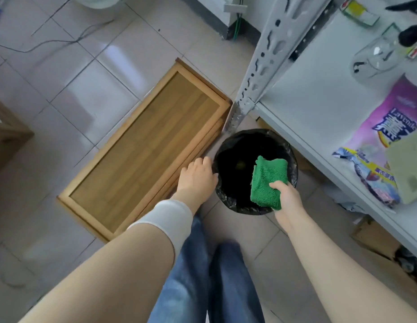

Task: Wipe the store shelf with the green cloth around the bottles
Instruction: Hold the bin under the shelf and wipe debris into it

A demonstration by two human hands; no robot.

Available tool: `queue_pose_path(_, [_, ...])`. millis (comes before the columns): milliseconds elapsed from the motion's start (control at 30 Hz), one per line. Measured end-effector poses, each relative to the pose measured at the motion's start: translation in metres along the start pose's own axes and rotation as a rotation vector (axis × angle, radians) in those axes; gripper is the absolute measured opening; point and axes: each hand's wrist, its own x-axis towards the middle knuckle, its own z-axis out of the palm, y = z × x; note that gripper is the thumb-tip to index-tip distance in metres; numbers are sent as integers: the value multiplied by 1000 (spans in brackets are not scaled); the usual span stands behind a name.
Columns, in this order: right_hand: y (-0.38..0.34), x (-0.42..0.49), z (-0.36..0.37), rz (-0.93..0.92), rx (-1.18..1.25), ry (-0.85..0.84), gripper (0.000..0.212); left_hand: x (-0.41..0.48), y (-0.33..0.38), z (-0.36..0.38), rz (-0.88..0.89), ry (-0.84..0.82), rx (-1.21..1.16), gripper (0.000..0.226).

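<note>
Above the bin (pixel 226 201), the right hand (pixel 287 199) pinches the folded cloth (pixel 266 180), the left hand (pixel 197 176) touches its left rim with loose fingers, and the shelf (pixel 307 89) stands to its right.

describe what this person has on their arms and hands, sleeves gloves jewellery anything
Both hands are bare: the left hand and right hand show no gloves, rings or watch. The left forearm wears a plain white elastic band just above the wrist, with no markings. The right forearm has no sleeve or band in view.
</note>
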Motion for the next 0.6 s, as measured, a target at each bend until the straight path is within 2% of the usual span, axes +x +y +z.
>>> queue_pose_path(100, [16,4,-29,-10,55,-46,32,-12,9,44,-216,-105,-317,49])
queue_pose_path(200, [31,17,-46,12,154,-105,19,-7,10,82,-390,-157,-554,65])
queue_pose_path(367, [56,55,-59,-12,175,-120,12,24,-4,139,-512,-122,-851,79])
queue_pose_path(433, [62,72,-60,-12,203,-152,13,37,-6,155,-523,-67,-1063,67])
queue_pose_path(533, [65,93,-60,-54,285,-214,19,50,-6,173,-514,8,-1335,33])
queue_pose_path(600, [63,101,-62,-56,334,-227,26,57,-6,180,-508,45,-1405,29])
